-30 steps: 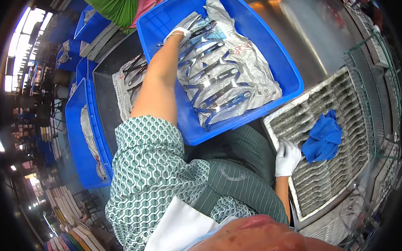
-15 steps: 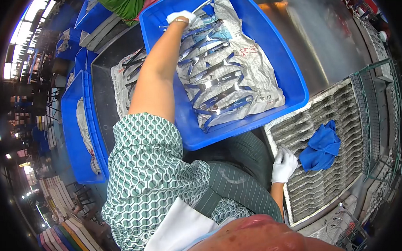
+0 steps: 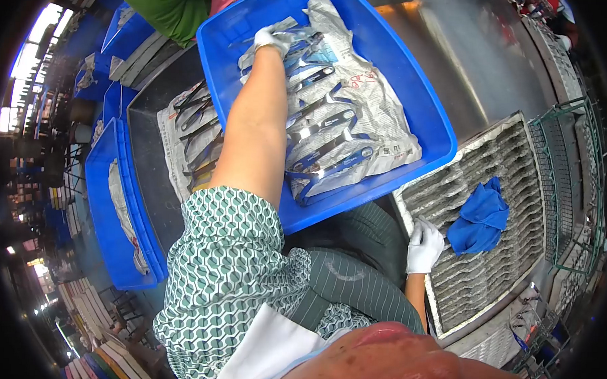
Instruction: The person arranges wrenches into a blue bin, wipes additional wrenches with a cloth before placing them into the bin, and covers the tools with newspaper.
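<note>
My left hand (image 3: pixel 272 39), in a white glove, reaches into the far left part of a large blue bin (image 3: pixel 424 80). Its fingers are closed on a blue-and-silver metal piece, partly hidden by the glove. Several similar pieces, such as a long blue one (image 3: pixel 341 163), lie in rows on crumpled newspaper (image 3: pixel 386 119) inside the bin. My right hand (image 3: pixel 425 246), also gloved in white, rests at the left edge of a ridged grey panel (image 3: pixel 498 153). Its fingers are loosely bent, slightly apart and hold nothing visible. A blue cloth (image 3: pixel 480 217) lies on the panel beside it.
Another dark container (image 3: pixel 149 117) on the left holds newspaper with similar pieces. Stacked blue bins (image 3: pixel 111 239) stand further left. A person in a green garment (image 3: pixel 166 11) is beyond the bin. A green wire rack (image 3: pixel 561 192) runs along the right, near a metal surface (image 3: pixel 468 55).
My left hand has moved right and slightly down inside the bin since half a second ago, and its forearm now covers more of the pieces. My right hand stays beside the panel's edge.
</note>
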`<state>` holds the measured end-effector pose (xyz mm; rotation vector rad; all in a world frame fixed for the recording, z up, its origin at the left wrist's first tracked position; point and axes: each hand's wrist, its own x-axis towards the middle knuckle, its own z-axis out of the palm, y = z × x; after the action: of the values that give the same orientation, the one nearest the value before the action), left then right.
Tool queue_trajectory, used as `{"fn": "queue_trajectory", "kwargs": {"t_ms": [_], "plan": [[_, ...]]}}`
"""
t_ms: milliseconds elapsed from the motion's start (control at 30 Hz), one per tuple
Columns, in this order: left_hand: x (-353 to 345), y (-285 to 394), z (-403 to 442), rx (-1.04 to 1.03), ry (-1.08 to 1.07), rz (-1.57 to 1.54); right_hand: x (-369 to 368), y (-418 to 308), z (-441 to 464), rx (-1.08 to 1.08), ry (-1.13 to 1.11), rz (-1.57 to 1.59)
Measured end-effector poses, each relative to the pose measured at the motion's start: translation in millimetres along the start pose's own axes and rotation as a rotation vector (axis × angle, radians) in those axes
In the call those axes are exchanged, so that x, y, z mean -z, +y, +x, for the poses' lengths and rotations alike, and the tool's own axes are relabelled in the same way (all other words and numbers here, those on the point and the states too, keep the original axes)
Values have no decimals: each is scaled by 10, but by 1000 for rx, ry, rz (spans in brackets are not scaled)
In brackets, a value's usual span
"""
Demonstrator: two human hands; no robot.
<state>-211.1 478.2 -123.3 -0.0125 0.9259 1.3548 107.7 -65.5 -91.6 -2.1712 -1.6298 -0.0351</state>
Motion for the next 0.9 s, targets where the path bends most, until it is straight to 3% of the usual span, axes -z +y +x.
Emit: {"fn": "queue_trajectory", "kwargs": {"t_ms": [33, 100, 233, 367, 433, 500, 567, 667, 900], "plan": [[-15, -6, -58, -25, 78, -49, 2, -5, 16, -9, -5, 1], [123, -10, 216, -58, 21, -143, 25, -40, 28, -24, 7, 18], [372, 27, 484, -28, -309, -118, 32, -64, 56, -50, 12, 35], [274, -23, 197, 3, -127, -99, 34, -71, 48, -69, 16, 32], [366, -3, 303, -34, -267, -132, 36, -76, 43, -77, 14, 29], [441, 51, 446, -22, -278, -180, 58, -93, 60, -86, 6, 30], [502, 128, 529, 54, -212, -220, 46, -78, 51, -86, 7, 32], [438, 90, 375, -11, 33, -258, 50, -92, 51, -88, 11, 31], [370, -11, 374, -35, -38, -378, 54, -86, 34, -93, -1, 14]]}}
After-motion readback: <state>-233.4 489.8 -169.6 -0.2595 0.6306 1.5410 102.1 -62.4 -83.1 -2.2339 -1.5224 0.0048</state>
